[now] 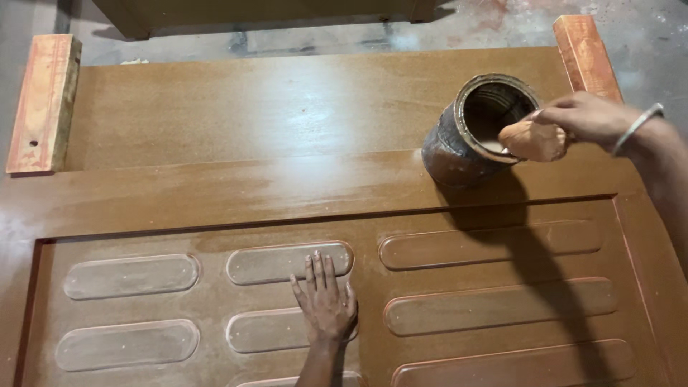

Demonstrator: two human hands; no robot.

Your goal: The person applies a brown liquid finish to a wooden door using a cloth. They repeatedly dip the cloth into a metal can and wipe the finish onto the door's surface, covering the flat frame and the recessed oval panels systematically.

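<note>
Resting on two reddish wooden blocks (43,100) over grey concrete floor (645,29), the brown panelled wooden door (215,129) lies flat and dusty. Left hand (326,304), at six o'clock, lies open and flat, fingers spread, holding nothing. Right hand (584,118), at two o'clock, pinches a tan paste-soaked cloth wad (532,140) at the rim of the stained round metal can (476,132) standing on the door.

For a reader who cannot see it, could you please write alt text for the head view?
A right hand holds a tan stained pad at the rim of a grimy round metal can standing on a brown wooden door panel. The left hand lies flat on its oblong recessed mouldings.
</note>
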